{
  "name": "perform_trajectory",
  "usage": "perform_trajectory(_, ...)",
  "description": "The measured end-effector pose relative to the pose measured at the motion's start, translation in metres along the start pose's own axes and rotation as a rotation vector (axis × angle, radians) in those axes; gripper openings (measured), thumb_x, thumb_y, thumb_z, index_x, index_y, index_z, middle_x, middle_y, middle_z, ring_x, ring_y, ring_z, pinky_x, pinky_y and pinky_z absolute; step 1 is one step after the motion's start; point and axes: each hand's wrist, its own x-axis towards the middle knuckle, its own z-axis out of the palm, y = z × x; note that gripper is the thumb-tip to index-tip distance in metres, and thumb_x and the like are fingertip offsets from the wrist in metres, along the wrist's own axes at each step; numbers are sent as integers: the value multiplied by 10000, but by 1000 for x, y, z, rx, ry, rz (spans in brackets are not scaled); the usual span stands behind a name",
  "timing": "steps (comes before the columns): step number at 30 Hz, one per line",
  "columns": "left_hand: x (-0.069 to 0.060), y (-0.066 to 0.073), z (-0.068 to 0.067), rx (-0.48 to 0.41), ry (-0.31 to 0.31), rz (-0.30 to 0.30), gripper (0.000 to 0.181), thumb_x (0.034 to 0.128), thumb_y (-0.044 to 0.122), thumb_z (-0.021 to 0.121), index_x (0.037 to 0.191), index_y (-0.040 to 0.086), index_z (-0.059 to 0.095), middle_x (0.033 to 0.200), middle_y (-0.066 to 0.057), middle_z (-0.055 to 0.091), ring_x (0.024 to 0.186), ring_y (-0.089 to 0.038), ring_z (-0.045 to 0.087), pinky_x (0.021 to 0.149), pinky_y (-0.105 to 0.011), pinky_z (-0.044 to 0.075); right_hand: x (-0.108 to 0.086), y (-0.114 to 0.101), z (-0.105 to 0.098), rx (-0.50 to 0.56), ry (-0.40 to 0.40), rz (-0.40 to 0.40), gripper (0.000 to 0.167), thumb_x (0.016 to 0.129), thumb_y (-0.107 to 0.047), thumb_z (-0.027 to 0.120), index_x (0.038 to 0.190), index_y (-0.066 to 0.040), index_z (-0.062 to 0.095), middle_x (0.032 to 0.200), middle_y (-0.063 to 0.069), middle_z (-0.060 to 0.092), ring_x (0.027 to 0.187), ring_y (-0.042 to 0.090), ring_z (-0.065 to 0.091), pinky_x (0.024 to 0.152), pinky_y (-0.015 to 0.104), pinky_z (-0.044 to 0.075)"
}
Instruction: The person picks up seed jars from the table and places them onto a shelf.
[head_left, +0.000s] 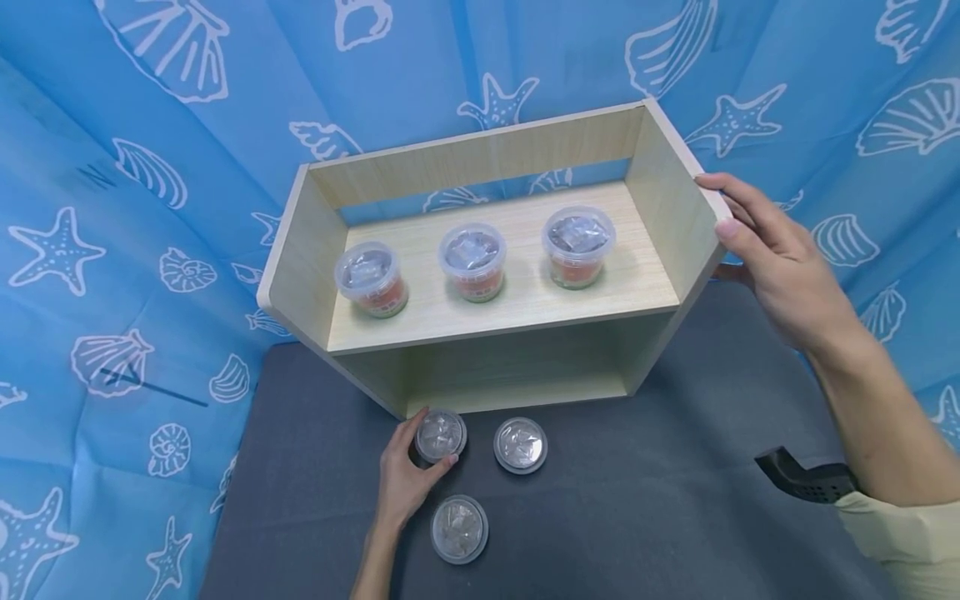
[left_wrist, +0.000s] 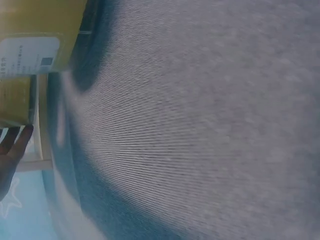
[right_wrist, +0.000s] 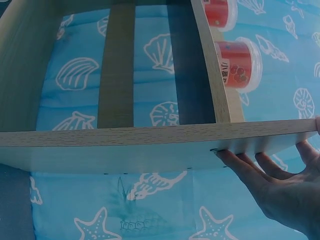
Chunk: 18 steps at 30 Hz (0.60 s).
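Note:
A two-tier light wooden shelf [head_left: 495, 333] stands on the dark cloth. My right hand [head_left: 787, 267] grips the front edge of its right side panel, and in the right wrist view the fingers of the right hand [right_wrist: 280, 192] press the panel's outer face. My left hand [head_left: 408, 475] holds a lidded plastic tub [head_left: 441, 436] on the cloth, thumb and fingers around its sides. In the left wrist view that tub [left_wrist: 15, 100] has a yellow label. Beside it are a second tub [head_left: 521, 445] and, nearer me, a third tub [head_left: 459, 529].
On the upper tier sit a left red-labelled tub [head_left: 372, 279], a middle tub [head_left: 472, 261] and a right tub [head_left: 577, 246]. A blue curtain [head_left: 150, 292] with white shells hangs behind and beside the shelf. The dark cloth [head_left: 637, 500] covers the table.

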Motion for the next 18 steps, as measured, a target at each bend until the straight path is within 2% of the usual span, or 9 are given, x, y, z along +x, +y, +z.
perform_trajectory(4, 6, 0, 1, -74, 61, -35, 825, 647, 188, 951, 1375, 71, 582, 1294, -77, 626, 1109, -226, 623, 849, -327, 549, -1, 0, 0, -4, 4, -4, 475, 1062, -194, 447, 1533, -193, 385, 1564, 93, 319, 1227, 279, 408, 813, 147, 477)
perform_trajectory(10, 16, 0, 5, -230, 118, -86, 776, 675, 102, 930, 1365, 59, 579, 1296, -150, 622, 1137, -289, 637, 909, -381, 532, -1, 1, 0, 20, 5, -11, 475, 1062, -186, 448, 1532, -187, 386, 1566, 98, 313, 1231, 283, 408, 815, 144, 481)
perform_trajectory(13, 20, 1, 7, -244, 132, -101, 777, 670, 104, 932, 1362, 62, 580, 1293, -164, 622, 1134, -302, 638, 914, -381, 529, 0, 1, 0, 20, 7, -11, 475, 1062, -187, 449, 1532, -188, 387, 1564, 99, 317, 1229, 283, 411, 814, 146, 481)
perform_trajectory(18, 28, 1, 10, -221, 129, -100, 784, 686, 117, 924, 1381, 63, 565, 1301, -160, 601, 1135, -309, 623, 935, -402, 524, -1, 1, 0, -15, 16, 0, 476, 1063, -201, 449, 1535, -204, 385, 1563, 91, 325, 1234, 273, 416, 804, 156, 472)
